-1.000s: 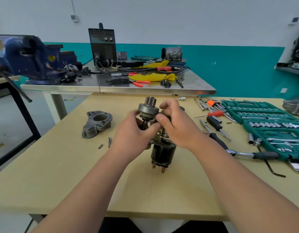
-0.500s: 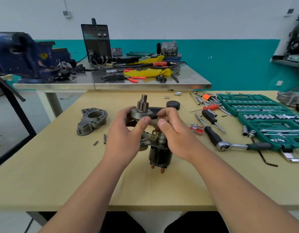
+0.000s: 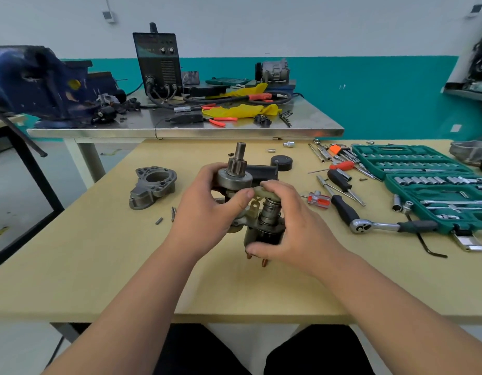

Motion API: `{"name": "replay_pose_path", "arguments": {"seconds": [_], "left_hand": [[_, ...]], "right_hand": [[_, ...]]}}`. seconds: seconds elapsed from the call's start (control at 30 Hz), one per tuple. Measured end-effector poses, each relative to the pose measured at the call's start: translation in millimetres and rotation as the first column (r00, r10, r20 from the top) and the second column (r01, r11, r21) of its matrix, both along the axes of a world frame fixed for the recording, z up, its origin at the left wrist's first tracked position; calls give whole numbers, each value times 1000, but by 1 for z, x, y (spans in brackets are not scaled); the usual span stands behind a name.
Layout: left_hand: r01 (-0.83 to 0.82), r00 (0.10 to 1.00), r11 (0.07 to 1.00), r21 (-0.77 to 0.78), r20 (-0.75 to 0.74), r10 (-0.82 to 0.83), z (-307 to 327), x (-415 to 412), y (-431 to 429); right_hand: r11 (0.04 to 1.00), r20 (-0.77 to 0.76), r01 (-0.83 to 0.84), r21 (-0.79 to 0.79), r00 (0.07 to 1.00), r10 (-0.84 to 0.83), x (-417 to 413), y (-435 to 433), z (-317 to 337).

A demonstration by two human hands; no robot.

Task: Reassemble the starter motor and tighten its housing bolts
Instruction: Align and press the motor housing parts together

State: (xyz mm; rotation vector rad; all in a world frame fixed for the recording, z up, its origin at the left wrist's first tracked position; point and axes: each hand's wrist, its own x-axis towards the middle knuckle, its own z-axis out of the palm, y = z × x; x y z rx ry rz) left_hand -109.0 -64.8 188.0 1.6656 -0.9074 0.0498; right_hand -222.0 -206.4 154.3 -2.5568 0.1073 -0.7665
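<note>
Holds the half-built starter motor (image 3: 264,223) upright over the middle of the pale, matte wooden table (image 3: 99,253), copper terminal studs (image 3: 264,262) pointing down close to the top; touching it or not, cannot tell. Wraps the left hand (image 3: 207,209) round the smooth grey steel drum of the drive pinion (image 3: 235,171), fingers curled behind, thumb pressed across the front, with toothed gear and plain round shaft standing up above. Pinches with the right hand (image 3: 296,231) the pale, waxy-looking plastic shift fork (image 3: 261,192) under curled fingertips, thumb hooked against the lower side of the black cylindrical solenoid (image 3: 261,238). Between fork and solenoid, a bright ringed metal plunger (image 3: 269,212). Well apart to the left on the table, the rough cast grey nose housing (image 3: 153,186) with round bore and bolt ears; near it, thin dark bolts (image 3: 173,213) lying loose. Behind the motor, a squat black round cap (image 3: 282,162). To the right, a chrome ratchet (image 3: 375,226) with black rubbery grip, a small red-and-clear screwdriver (image 3: 319,199) and an open green moulded socket case (image 3: 424,185) holding rows of shiny sockets
</note>
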Motion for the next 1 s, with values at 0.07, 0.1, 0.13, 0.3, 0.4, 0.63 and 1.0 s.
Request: {"name": "replay_pose_path", "arguments": {"seconds": [0.07,0.1,0.13,0.3,0.4,0.63,1.0], "left_hand": [[17,1000,1000,-3,-20,-17,-1,-2,-1],[17,1000,1000,-7,-22,-17,-1,-3,-2],[12,1000,1000,-16,-23,-12,-2,-3,-2],[62,996,998,-13,-56,-63,-4,-1,3],[129,988,992,-2,-86,-129,-2,4,9],[44,997,999,-14,-57,-45,-6,2,3],[41,988,999,14,-151,-39,-10,37,-21]], "right_hand": [[999,12,7,38,1000,-7,2,3,-2],[999,27,-1,51,1000,0,4,4,-4],[998,51,-14,58,999,11,4,5,-4],[989,122,-71,132,991,55,8,7,-7],[969,87,-50,240,996,30,7,12,-11],[924,138,-36,380,990,-18,11,20,-14],[824,149,21,567,981,-128,21,-2,-10]]}}
